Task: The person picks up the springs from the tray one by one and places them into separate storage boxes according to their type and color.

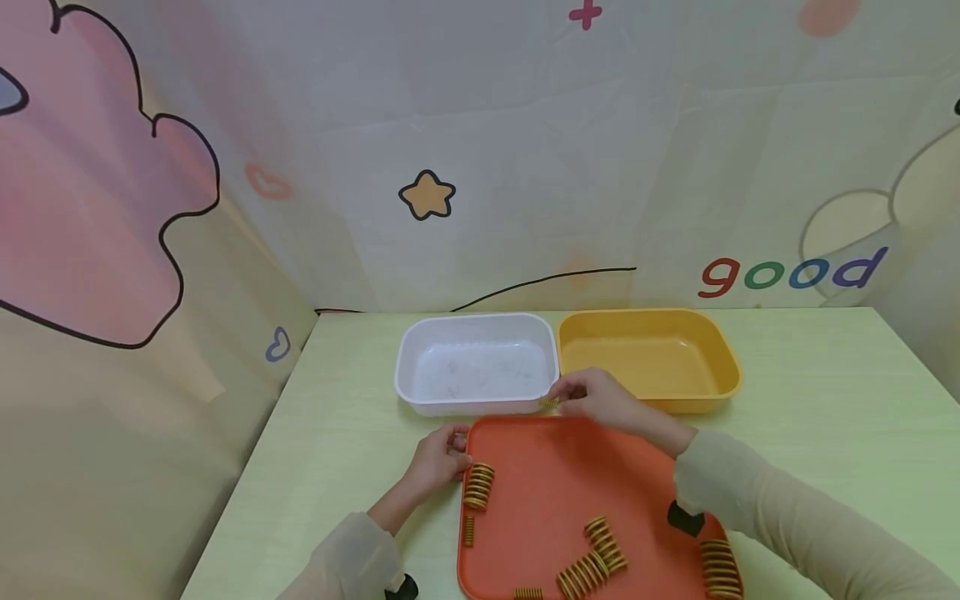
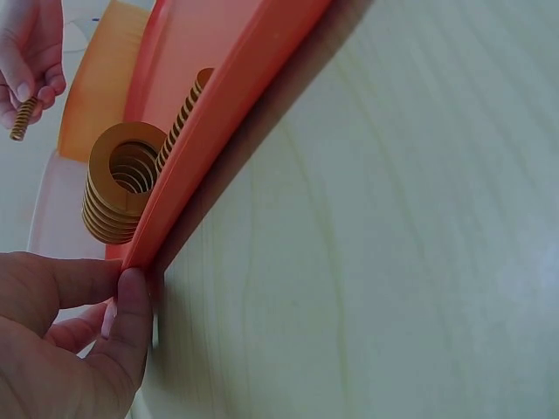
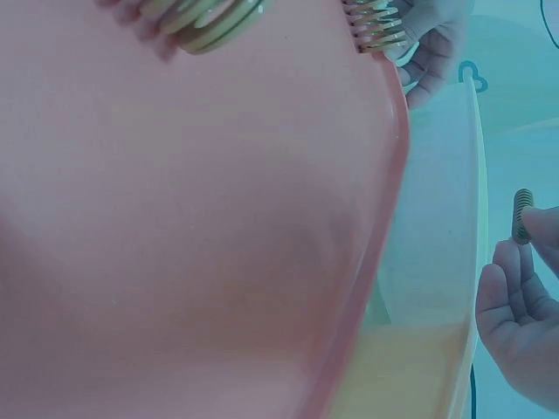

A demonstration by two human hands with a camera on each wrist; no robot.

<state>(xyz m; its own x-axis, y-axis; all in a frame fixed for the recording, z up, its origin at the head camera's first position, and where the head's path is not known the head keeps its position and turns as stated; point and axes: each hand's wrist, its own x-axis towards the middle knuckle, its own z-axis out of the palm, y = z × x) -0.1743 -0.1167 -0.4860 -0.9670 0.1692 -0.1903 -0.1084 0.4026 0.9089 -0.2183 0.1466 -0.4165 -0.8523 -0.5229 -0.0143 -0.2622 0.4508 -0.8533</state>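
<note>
Between thumb and fingers my right hand (image 1: 600, 398) pinches a small yellow-brown coil spring (image 3: 522, 216), above the front right rim of the white bin (image 1: 476, 407). The left hand (image 1: 437, 457) grips the left rim of the orange-red tray (image 1: 570, 467), as the left wrist view shows close up. Just inside that rim lie a large coil spring (image 1: 478, 487) and a small thin spring (image 1: 468, 531). Two more large springs, one (image 1: 605, 543) touching another (image 1: 582, 575), lie toward the tray's front. A small spring (image 1: 528, 593) is cut off by the lower picture edge.
A yellow bin (image 1: 678, 404) stands to the right of the white one, behind the tray. At the tray's right edge lies another large spring (image 1: 721, 570), near the right sleeve. Behind the pale wood-grain table (image 1: 840, 400) hangs a printed cloth backdrop (image 1: 525, 167).
</note>
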